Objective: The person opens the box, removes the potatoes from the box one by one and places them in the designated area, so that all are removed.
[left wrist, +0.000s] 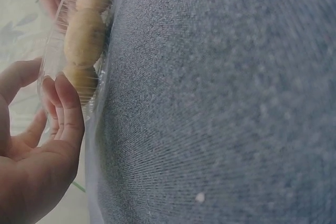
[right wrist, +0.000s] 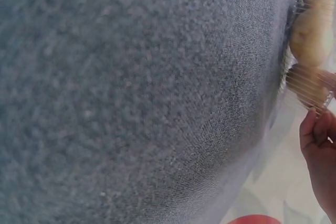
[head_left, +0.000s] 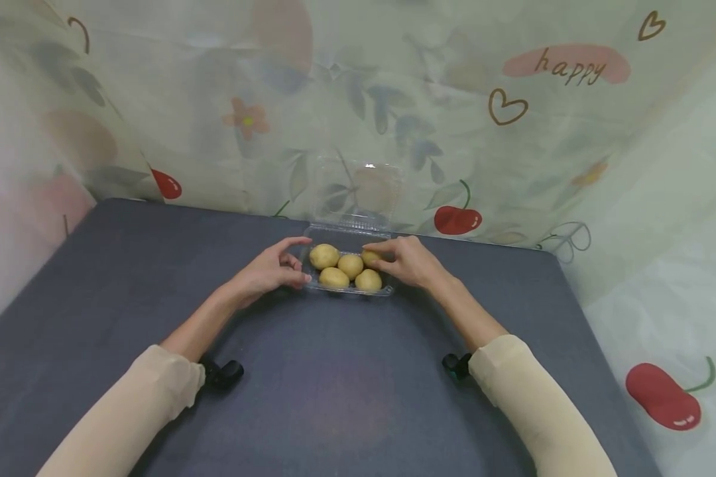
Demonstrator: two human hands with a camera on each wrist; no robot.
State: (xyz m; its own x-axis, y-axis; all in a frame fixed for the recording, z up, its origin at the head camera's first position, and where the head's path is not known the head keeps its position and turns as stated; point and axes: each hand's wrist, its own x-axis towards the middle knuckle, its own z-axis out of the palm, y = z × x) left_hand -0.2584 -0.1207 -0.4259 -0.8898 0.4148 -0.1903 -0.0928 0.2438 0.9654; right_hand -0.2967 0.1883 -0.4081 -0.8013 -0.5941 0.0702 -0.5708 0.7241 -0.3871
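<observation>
A clear plastic clamshell container (head_left: 360, 291) holds several small yellow potatoes (head_left: 334, 278) near the table's far edge. My left hand (head_left: 272, 268) spans the container's left end, thumb by the front corner and index finger along the back one. In the left wrist view those fingertips (left wrist: 62, 80) meet the ribbed wall. Reaching in from the right, my right hand (head_left: 412, 260) holds a potato (head_left: 370, 256) at the back right between thumb and fingers. The right wrist view shows the right hand (right wrist: 321, 145) partly behind the container's clear wall.
The container's transparent lid (head_left: 358, 192) stands open against a printed curtain (head_left: 203, 86) behind the table. A dark grey cloth covers the table (head_left: 334, 391). Small black devices sit at the left wrist (head_left: 227, 374) and right wrist (head_left: 455, 366), by the cream sleeves.
</observation>
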